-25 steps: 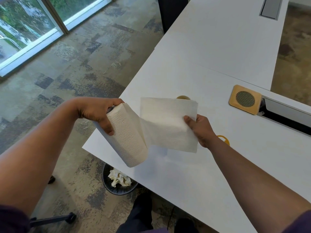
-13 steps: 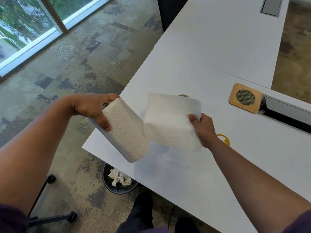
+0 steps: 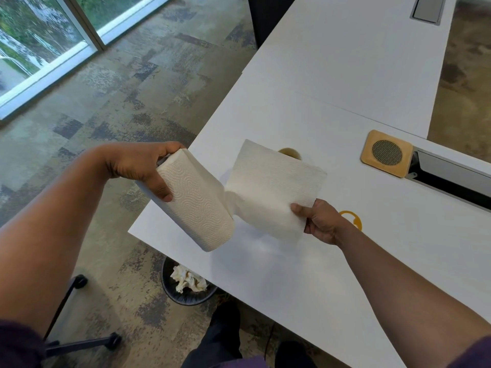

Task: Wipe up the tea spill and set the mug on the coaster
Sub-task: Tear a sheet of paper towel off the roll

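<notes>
Head camera, looking down over a white table [image 3: 332, 107]. Our left hand [image 3: 138, 166] grips a paper towel roll [image 3: 196, 203] by its upper end, thumb pressed against the side and fingers wrapped over the top. The roll hangs above the table's near corner, its long axis tilted from the upper left down to the lower right.

One sheet [image 3: 273, 187] runs from the roll toward the right. It is joined to the roll only along a narrow, twisted strip at its lower left edge. Our right hand [image 3: 321, 224] pinches the sheet's lower right corner between thumb and fingers.

The sheet lies between the two hands, so we judge that the tear depends on pulling the right hand away to the right, across the roll's axis, while the left hand holds the roll firm.

Just beyond the sheet's top edge, a brownish tea spill [image 3: 291, 154] shows on the table, partly hidden by the paper. It lies farther from us than both hands, and the right hand, holding the sheet, looks better placed to reach it.

A yellow ring-shaped object [image 3: 353, 217] shows beside the right wrist; we cannot tell what it is. We see no mug.

The square wooden coaster [image 3: 386, 153] sits well to the right, beside a cable slot [image 3: 451, 181]. Below the table edge, a wastebasket [image 3: 186, 285] holds crumpled paper.
</notes>
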